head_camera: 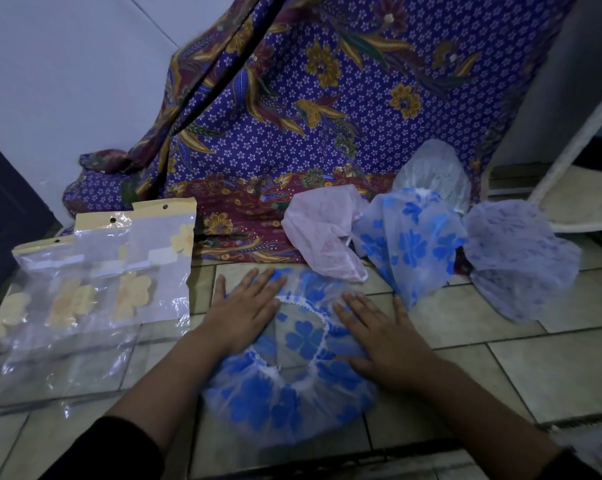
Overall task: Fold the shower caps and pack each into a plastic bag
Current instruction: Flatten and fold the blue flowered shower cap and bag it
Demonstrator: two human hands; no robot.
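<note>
Tiles of a pale floor (500, 375) carry a blue-flowered shower cap (258, 407), which lies spread out with its opening turned up and its white gathered elastic edge (303, 382) forming a ring in the middle. The left hand (244, 310) rests palm down on the cap's far left part, fingers straight and slightly spread, gripping nothing. The right hand (386, 337) lies the same way on the cap's right part, flat and open, its fingertips reaching the elastic ring. Both forearms come in from the bottom of the view, each ending in a dark sleeve (119, 448).

To the left of the cap, three clear plastic bags (154, 271) lie overlapping on the floor, each with a pale yellow header card with a punched hole and yellow flower prints. The nearest bag's edge is just beside the left hand, not touching it.

Beyond the cap, four more caps sit bunched in a loose row: a pink shower cap (322, 230), a second blue-flowered cap (410, 244), a lilac patterned cap (514, 265) and, behind them, a clear whitish cap (431, 168). A purple batik cloth (310, 116) with gold and maroon flowers hangs behind them, its lower edge on the floor. A white wall (67, 81) stands at the left.
</note>
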